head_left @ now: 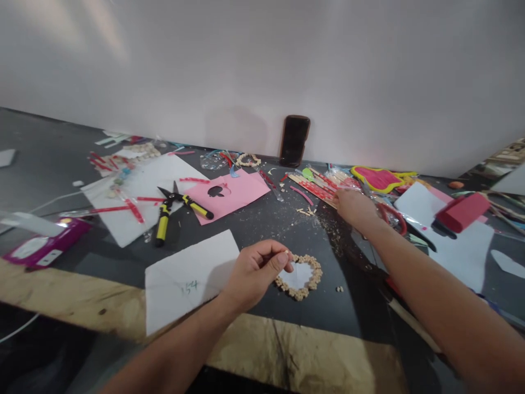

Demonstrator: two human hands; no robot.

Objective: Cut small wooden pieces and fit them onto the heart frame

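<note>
My left hand [260,268] is closed in a pinch at the upper left edge of a heart-shaped piece [315,280], white in the middle and bordered with small tan wooden bits. A tiny pale bit shows at the fingertips, too small to name surely. Farther back, my right hand [356,208] reaches to the near ends of a bundle of red-and-plain sticks [314,189]. Its fingers are mostly hidden, so whether it grips a stick is unclear. Short cut stick pieces [305,212] lie left of that hand. A couple of loose bits [339,289] rest right of the heart.
Pliers [162,224] with yellow-black handles lie by a pink card [238,191]. White cardboard [184,284] is left of my left hand. A phone [294,140] leans on the wall. Red-handled scissors [396,216], a red stapler-like object [461,213] and a purple device [47,243] sit at the sides.
</note>
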